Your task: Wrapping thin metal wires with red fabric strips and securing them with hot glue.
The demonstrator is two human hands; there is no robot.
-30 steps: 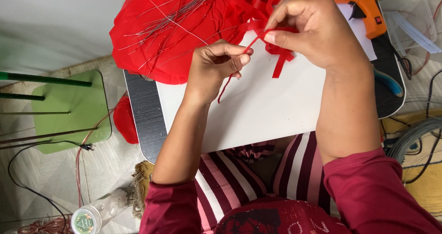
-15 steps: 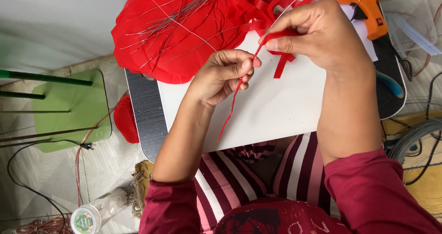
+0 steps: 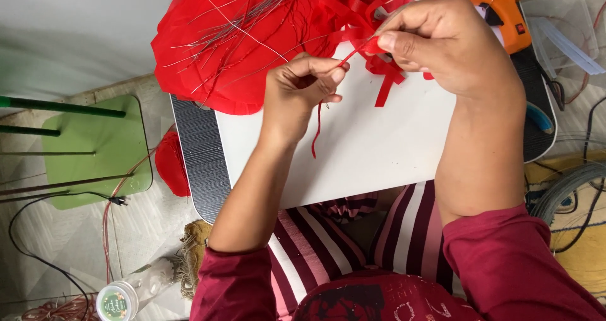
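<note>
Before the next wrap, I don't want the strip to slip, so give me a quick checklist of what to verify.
1. Left hand pinches the wire: ok.
2. Right hand grips the red strip at the wire: ok.
3. Strip's loose tail hangs free over the white board: ok.
4. Strip tight against the wire: cannot tell, fingers hide it.
5. Spare wires on the red paper, apart from the hands: ok.
6. Glue gun apart from the paper at the board's far right: ok; whether it is hot, cannot tell.
</note>
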